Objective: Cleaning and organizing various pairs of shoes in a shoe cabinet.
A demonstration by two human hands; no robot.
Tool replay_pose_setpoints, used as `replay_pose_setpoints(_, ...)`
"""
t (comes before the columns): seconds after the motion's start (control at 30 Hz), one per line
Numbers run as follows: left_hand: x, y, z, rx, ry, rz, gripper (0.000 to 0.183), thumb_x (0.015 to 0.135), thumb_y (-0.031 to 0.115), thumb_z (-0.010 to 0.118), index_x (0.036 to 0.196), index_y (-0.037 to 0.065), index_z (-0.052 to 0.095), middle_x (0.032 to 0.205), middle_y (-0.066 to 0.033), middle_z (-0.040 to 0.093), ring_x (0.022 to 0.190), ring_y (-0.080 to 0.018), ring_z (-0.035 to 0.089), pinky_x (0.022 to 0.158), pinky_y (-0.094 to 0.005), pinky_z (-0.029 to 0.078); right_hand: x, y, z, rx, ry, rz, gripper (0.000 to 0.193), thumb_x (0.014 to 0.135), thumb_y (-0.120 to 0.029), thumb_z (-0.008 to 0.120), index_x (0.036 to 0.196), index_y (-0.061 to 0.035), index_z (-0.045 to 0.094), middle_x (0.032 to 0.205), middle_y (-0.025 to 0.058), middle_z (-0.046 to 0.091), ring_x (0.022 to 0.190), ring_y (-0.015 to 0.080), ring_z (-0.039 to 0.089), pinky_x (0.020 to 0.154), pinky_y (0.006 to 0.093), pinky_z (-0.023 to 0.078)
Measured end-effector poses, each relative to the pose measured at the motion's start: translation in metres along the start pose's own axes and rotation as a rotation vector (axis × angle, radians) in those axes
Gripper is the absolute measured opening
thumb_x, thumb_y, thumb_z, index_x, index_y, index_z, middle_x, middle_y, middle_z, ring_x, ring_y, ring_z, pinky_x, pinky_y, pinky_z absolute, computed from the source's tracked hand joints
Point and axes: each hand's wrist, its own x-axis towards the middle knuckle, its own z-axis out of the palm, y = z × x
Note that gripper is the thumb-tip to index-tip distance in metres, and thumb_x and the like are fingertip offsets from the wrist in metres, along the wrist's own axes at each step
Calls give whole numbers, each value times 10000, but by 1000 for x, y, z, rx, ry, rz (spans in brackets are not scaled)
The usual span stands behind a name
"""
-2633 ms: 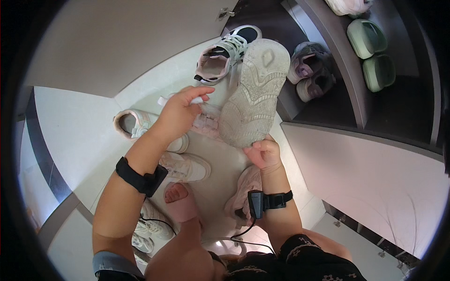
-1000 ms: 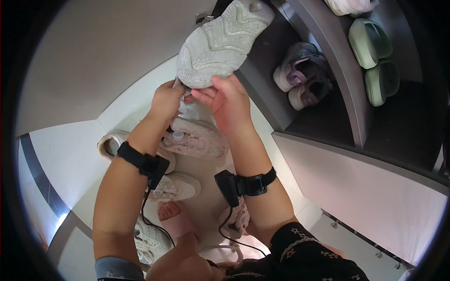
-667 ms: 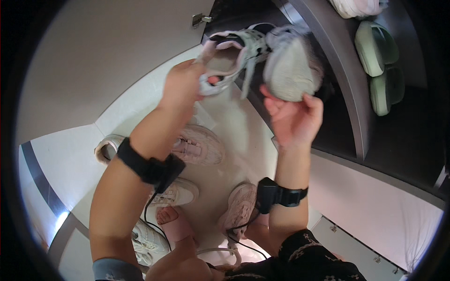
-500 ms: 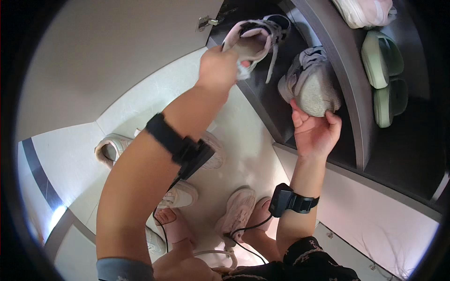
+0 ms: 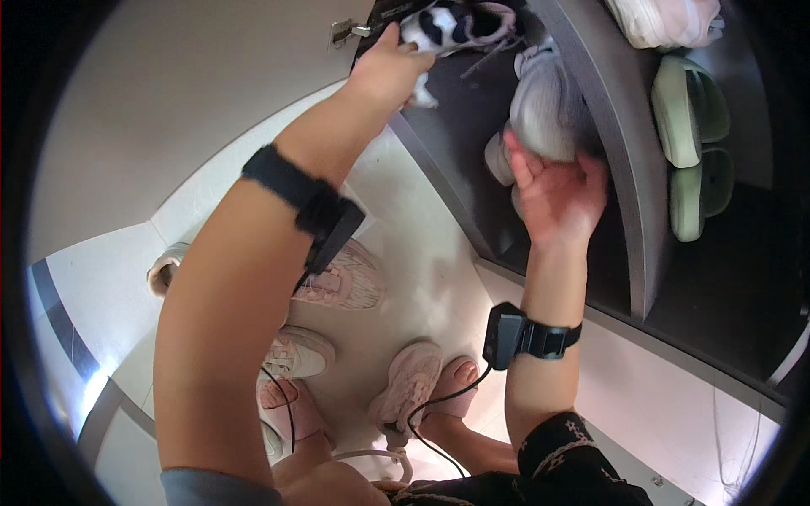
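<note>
My left hand (image 5: 386, 74) grips a black-and-white sneaker (image 5: 447, 27) with pinkish lining and a dangling lace, at the far end of a dark cabinet compartment. Something white hangs just below those fingers; I cannot make out whether it belongs to the shoe. Inside the same compartment, my right hand (image 5: 557, 198) is closed round the near end of a light grey sneaker (image 5: 547, 105), palm up and slightly blurred. Beside its fingers, part of another pale shoe (image 5: 498, 160) shows, mostly hidden.
The opened cabinet door (image 5: 186, 101) stands at left. A curved divider (image 5: 620, 169) separates off green slides (image 5: 675, 118) and a pink-and-white shoe (image 5: 662, 21). On the floor are a pink sneaker (image 5: 408, 384), a patterned sneaker (image 5: 350, 278) and a cream shoe (image 5: 304, 350), near my slippered feet.
My left hand has moved up and slightly left, turning the black-and-white sneaker so its side shows. The grey sneaker has gone farther in with my right hand, uncovering the pale shoe.
</note>
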Motion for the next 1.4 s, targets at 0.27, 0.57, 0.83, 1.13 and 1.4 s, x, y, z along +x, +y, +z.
replay_pose_setpoints(0.27, -56, -22, -58, 39, -201, -145, 528, 884, 220, 569, 1355, 33, 417, 1123, -51, 586, 779, -108, 500, 666, -237, 430, 106, 24, 44, 65, -424, -108, 606, 932, -326, 446, 1362, 53, 249, 1394, 271, 313, 1193, 465, 446, 991, 525, 413)
replay_pose_setpoints(0.57, -91, -3, -93, 72, -275, -211, 381, 900, 196, 514, 1247, 39, 522, 1036, -34, 608, 702, -101, 469, 637, -222, 410, 198, 59, 43, -79, -256, -34, 471, 980, -342, 371, 1362, -70, 322, 1362, 207, 399, 1114, 369, 531, 957, 507, 448)
replay_pose_setpoints(0.83, -117, -1, -120, 57, -285, -248, 341, 897, 190, 511, 1210, 61, 544, 1006, -39, 599, 735, -101, 481, 606, -227, 407, 97, 63, 56, -400, -67, 22, 582, 875, -302, 593, 1336, -11, 389, 1244, 183, 523, 1008, 352, 590, 884, 455, 497)
replay_pose_setpoints(1.13, -152, -17, -150, 29, -229, -309, 284, 898, 177, 536, 1159, 76, 585, 969, -26, 629, 676, -102, 501, 602, -233, 426, -14, 33, -34, -1979, 381, -440, 533, 788, -230, 617, 1272, -81, 453, 1238, 173, 509, 1254, 324, 380, 1058, 489, 261)
replay_pose_setpoints(1.4, -186, -59, -163, 732, -236, 202, 323, 862, 124, 548, 1180, 68, 559, 1034, -91, 608, 947, -223, 597, 769, -333, 483, 18, 12, -66, -1839, 283, 142, 830, 735, -487, 657, 1377, -43, 374, 1385, 203, 420, 1271, 341, 412, 1048, 447, 302)
